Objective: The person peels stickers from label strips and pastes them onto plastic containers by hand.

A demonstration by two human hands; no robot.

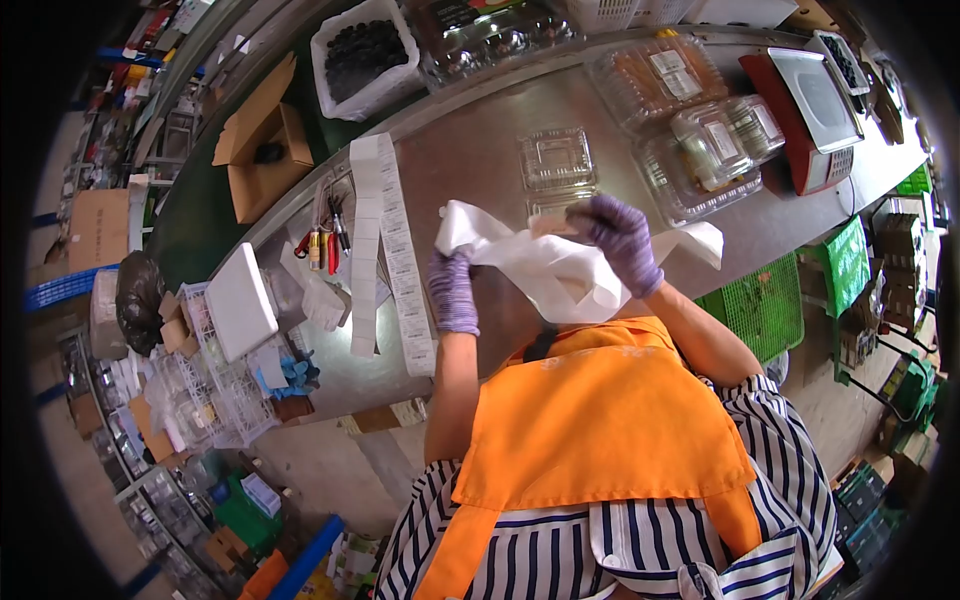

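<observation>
My left hand (pixel 454 292), in a purple striped knit glove, is closed on a long white paper strip (pixel 575 275). The strip sags and twists in front of my apron, and another length shows right of my right wrist. My right hand (pixel 618 238), gloved alike, has its fingers curled together; a small pale piece shows by the fingertips, too unclear to name. Just beyond the hands, an empty-looking clear plastic clamshell (pixel 557 160) lies on the metal table (pixel 470 130). Part of another clear container (pixel 548 206) shows beneath the strip.
Filled clamshells (pixel 715 145) are stacked at right, beside a red scale (pixel 815 120). Printed label strips (pixel 402 250) lie on the left, near pens and tools (pixel 328 235). A white crate of dark fruit (pixel 365 60) and an open cardboard box (pixel 262 150) stand at back left.
</observation>
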